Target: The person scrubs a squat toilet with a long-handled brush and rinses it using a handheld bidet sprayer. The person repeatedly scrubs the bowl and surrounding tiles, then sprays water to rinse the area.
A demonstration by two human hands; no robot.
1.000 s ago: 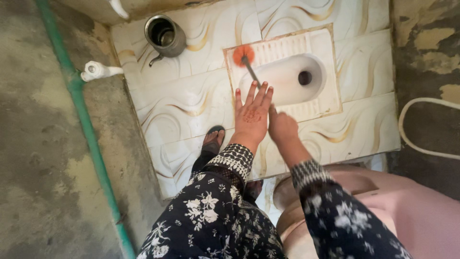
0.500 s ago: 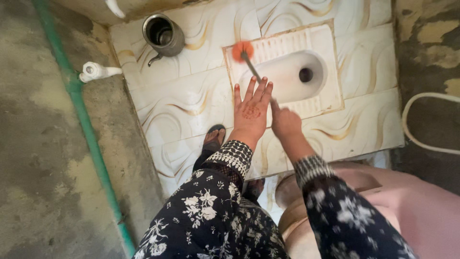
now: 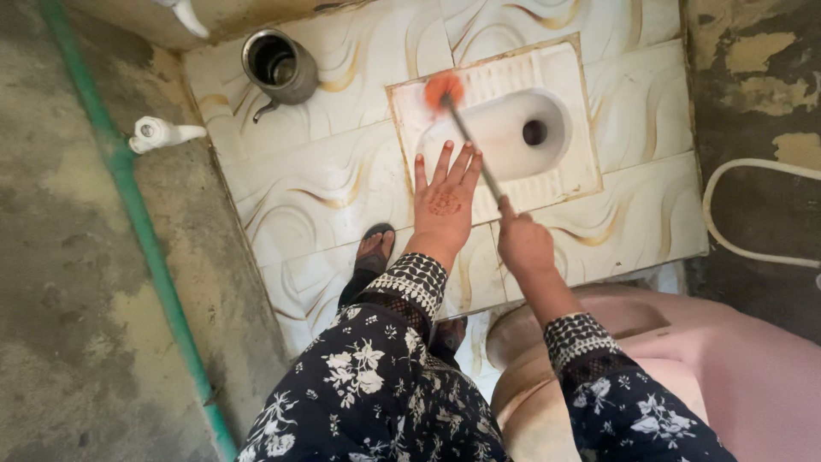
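My right hand (image 3: 523, 242) grips the dark handle of a toilet brush (image 3: 467, 133). Its orange bristle head (image 3: 443, 89) presses on the ribbed near-left footrest of a white squat toilet pan (image 3: 564, 162) set into the tiled floor. My left hand (image 3: 443, 204) hovers flat with fingers spread, palm down, just left of the handle and holding nothing. The pan's drain hole (image 3: 534, 132) lies right of the brush head.
A metal jug (image 3: 278, 65) stands on the patterned tiles at the upper left. A green pipe (image 3: 141, 239) and a white tap (image 3: 158, 133) run along the rough wall. A pink tub (image 3: 710, 368) sits lower right, a white hose (image 3: 753, 214) beyond. My sandalled foot (image 3: 375, 250) rests on the tiles.
My right hand has drawn back toward me and to the right, swinging the brush handle. The orange head has shifted slightly right on the footrest. My left hand stays spread.
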